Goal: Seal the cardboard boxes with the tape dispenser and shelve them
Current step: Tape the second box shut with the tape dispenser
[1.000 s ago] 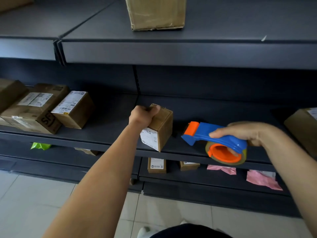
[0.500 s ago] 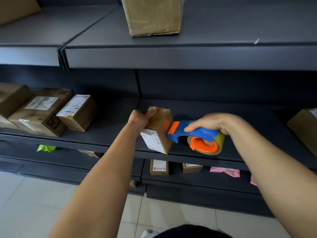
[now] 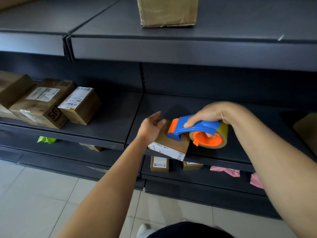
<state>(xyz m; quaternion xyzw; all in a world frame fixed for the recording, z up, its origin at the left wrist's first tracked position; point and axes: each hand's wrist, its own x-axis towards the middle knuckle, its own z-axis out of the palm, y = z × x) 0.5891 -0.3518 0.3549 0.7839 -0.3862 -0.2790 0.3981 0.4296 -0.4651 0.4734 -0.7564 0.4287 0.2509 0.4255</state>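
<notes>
Currently the right grip (image 3: 216, 115) is wrapped around the blue handle of the tape dispenser (image 3: 200, 127), fingers curled under into the orange core. The dispenser's orange nose sits on top of the small box (image 3: 171, 143), and the tape roll (image 3: 225, 134) hangs off the box's right side.

Left grip (image 3: 151, 126) is against the box's far left corner with the fingers bent. It is blurred, so I cannot tell whether it clasps or only braces.

The box lies tilted at the front edge of the middle shelf (image 3: 106, 124), its white-labelled end jutting past the lip.

Farther left on the same shelf is a cluster of labelled boxes (image 3: 80, 105). One larger carton (image 3: 168, 11) stands on the top shelf (image 3: 240, 26). The lower shelf has two little boxes (image 3: 159, 164) and pink bags (image 3: 226, 171) to the right. A green bag (image 3: 46, 140) shows under the left section. Pale floor tiles (image 3: 34, 194) lie below.
</notes>
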